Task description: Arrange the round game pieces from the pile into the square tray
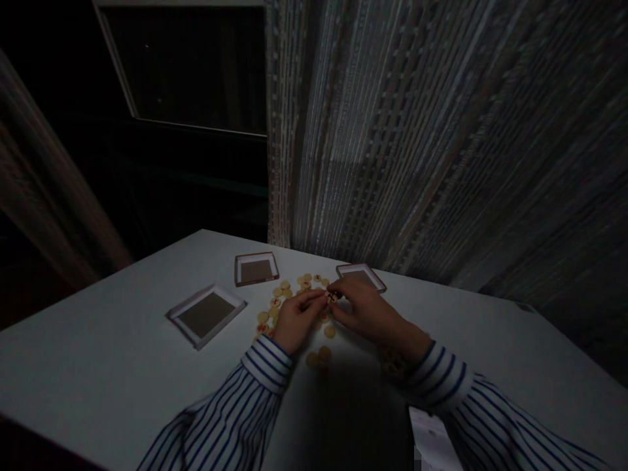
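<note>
Above a loose pile on the table, a small round Chinese chess piece (331,297) with a dark mark faces me. My right hand (366,311) pinches it between thumb and forefinger. From the other side, my left hand (298,320) has its thumb and fingers closed, with the tips at the piece's left edge. Around and under the hands lie several tan pieces (286,285), some with red or dark marks and some plain. A few more pieces (324,354) lie nearer me, between my forearms. Others, dim and marked, sit by my right wrist (393,364).
An open shallow box (239,301) stands on the white table (98,340) at left. A second box (277,265) sits behind it, and a third box (381,285) is partly hidden behind my right hand. A phone (434,439) lies by my right sleeve. String curtains (343,131) hang beyond the table.
</note>
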The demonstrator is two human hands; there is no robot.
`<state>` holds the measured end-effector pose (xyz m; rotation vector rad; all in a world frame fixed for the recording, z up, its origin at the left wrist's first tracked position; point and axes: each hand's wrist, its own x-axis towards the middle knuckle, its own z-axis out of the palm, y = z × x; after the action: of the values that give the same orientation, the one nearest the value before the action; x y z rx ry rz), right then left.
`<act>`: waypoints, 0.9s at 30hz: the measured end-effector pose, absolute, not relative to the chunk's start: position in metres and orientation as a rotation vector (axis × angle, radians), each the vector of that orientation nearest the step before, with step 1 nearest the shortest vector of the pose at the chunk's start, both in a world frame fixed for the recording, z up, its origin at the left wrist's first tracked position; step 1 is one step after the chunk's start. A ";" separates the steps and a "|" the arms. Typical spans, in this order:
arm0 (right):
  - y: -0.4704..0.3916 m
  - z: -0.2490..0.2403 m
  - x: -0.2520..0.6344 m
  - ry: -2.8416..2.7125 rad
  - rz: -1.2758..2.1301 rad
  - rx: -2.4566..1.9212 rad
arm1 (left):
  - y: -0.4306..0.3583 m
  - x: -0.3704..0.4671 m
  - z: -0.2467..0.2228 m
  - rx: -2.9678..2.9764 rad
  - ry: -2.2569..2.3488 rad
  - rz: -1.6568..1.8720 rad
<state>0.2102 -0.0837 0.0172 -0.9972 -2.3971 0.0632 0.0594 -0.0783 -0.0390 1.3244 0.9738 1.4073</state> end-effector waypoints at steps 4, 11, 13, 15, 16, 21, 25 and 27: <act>-0.089 0.016 0.212 -2.381 0.068 -0.900 | -0.077 0.059 -0.041 1.150 0.866 1.364; -0.094 0.013 0.220 -2.304 0.028 -0.938 | -0.082 0.060 -0.037 1.049 0.780 1.297; -0.095 0.013 0.222 -2.295 0.053 -0.964 | -0.085 0.061 -0.035 1.043 0.767 1.302; -0.097 0.012 0.223 -2.293 0.089 -0.977 | -0.086 0.062 -0.034 1.040 0.750 1.308; -0.098 0.012 0.224 -2.289 0.109 -0.977 | -0.087 0.062 -0.035 1.035 0.736 1.306; -0.102 0.012 0.225 -2.245 0.177 -0.935 | -0.090 0.062 -0.036 1.002 0.676 1.278; -0.110 0.019 0.227 -2.255 0.181 -0.904 | -0.096 0.063 -0.032 1.035 0.689 1.272; -0.114 0.022 0.230 -2.282 0.140 -0.885 | -0.099 0.065 -0.030 1.058 0.700 1.271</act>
<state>0.2299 -0.1142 0.0218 -0.8853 -2.2824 0.1403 0.0647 -0.0991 -0.0300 1.0579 0.7004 1.2712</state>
